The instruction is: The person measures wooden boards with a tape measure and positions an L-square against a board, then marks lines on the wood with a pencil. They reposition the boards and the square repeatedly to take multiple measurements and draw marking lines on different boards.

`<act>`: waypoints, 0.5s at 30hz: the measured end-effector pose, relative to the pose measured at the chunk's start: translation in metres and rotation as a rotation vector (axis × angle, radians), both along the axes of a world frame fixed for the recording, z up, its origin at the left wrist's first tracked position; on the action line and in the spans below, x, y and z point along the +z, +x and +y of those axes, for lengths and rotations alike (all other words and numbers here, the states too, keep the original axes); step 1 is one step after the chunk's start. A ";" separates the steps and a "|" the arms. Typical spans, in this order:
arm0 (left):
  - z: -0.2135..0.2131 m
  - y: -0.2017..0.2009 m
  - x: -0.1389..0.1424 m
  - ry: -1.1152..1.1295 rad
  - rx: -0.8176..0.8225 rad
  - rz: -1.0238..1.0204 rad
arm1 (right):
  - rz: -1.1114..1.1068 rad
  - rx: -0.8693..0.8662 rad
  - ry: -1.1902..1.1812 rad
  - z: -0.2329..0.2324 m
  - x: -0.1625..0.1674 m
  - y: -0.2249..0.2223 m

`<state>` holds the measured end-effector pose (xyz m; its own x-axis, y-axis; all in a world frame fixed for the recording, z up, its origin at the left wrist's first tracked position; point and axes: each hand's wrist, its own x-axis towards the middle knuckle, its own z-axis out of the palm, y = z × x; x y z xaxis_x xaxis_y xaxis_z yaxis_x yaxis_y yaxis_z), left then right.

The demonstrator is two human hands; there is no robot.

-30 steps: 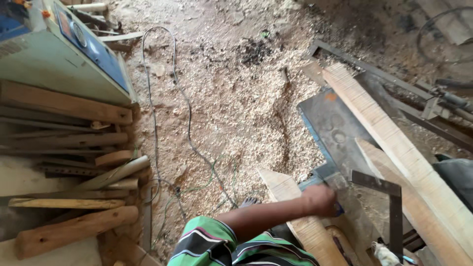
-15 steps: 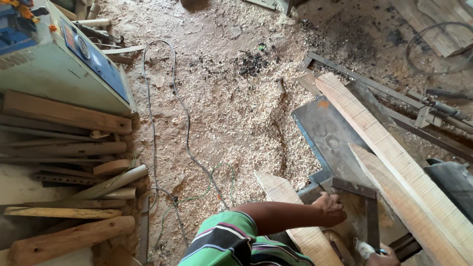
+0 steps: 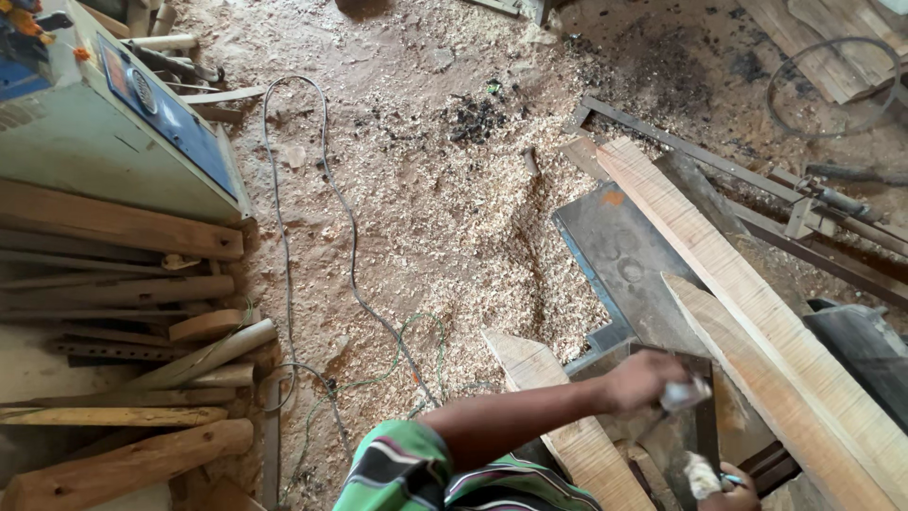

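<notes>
Sawdust floor (image 3: 445,237) all round. Long plank (image 3: 757,312) lies on my dark metal table (image 3: 615,255). My left hand (image 3: 643,378) fisted round a white rag (image 3: 686,396) on the metal square (image 3: 705,416). Right hand (image 3: 728,487) at frame bottom, closed on white wad (image 3: 702,473).

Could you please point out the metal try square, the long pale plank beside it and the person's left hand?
Metal try square (image 3: 707,416): head view, on its vertical blade.
Long pale plank (image 3: 747,284): head view, mid-length of its top face.
Left hand (image 3: 643,380): head view, back of the hand.
</notes>
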<state>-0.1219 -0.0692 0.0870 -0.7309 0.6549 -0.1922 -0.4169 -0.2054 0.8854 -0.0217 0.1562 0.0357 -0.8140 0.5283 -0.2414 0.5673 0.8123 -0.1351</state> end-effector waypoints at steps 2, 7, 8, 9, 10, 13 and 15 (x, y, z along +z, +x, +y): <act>-0.010 0.004 0.003 0.327 0.126 -0.333 | 0.023 -0.012 -0.004 0.004 0.000 0.003; -0.064 0.027 0.014 0.362 0.364 -0.421 | 0.307 -0.033 -0.064 0.025 0.006 0.013; -0.073 0.035 0.017 0.273 0.353 -0.322 | 0.407 -0.035 -0.094 0.028 0.008 0.016; -0.079 0.047 0.020 0.186 0.343 -0.226 | 0.526 -0.019 -0.130 0.032 0.013 0.023; -0.081 0.061 0.024 0.099 0.335 -0.134 | 0.638 -0.011 -0.181 0.032 0.015 0.029; -0.074 0.112 0.037 0.023 0.288 0.060 | 0.892 0.066 -0.394 0.021 0.027 0.063; -0.061 0.154 0.051 -0.050 0.332 0.287 | 0.957 0.151 -0.572 0.005 0.037 0.090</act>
